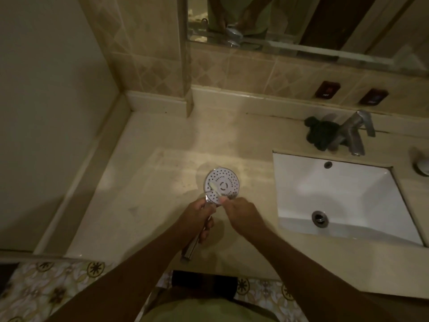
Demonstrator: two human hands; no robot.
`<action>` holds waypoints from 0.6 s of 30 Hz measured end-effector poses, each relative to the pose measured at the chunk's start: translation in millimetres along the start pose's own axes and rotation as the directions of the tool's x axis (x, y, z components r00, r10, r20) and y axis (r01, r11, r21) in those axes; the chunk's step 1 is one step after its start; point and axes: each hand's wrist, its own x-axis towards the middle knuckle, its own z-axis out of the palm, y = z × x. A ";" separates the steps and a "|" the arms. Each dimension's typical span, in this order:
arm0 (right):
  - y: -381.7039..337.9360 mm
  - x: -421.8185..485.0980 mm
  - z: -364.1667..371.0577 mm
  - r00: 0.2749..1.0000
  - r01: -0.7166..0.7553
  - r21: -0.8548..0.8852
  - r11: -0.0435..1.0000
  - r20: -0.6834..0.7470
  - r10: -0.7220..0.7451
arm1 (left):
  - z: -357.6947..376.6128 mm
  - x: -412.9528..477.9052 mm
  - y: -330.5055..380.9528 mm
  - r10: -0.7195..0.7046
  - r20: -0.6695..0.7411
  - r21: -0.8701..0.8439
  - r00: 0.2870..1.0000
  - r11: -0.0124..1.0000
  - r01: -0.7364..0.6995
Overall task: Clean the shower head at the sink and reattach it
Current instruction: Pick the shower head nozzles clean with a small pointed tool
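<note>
left hand [197, 219] grips shower head [221, 185]; right hand [241, 213] pinches toothbrush [53, 188] (bristles on faceplate)

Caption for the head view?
Left hand grips shower head beside the sink; right hand holds a toothbrush on its face.

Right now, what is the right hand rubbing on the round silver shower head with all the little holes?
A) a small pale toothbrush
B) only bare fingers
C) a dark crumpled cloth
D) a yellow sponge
A: the right hand pinches a small pale toothbrush whose head lies on the holed face of the round silver shower head, while the left hand grips its handle.
</note>
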 end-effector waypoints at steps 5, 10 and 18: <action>-4.3 27.5 -39.9 0.992 -0.065 0.044 0.997 -0.109 0.070 | 0.3 2.8 1.8 -0.016 -0.002 0.017 1.000 1.000 0.016; -7.1 0.2 0.5 0.989 0.143 -0.012 0.990 0.050 -0.143 | 3.9 -0.9 6.6 -0.004 0.025 0.011 1.000 1.000 0.004; -5.7 1.1 -3.8 0.953 0.270 -0.001 0.963 -0.144 -0.267 | 5.8 1.0 31.6 0.045 0.076 0.026 0.996 0.999 -0.047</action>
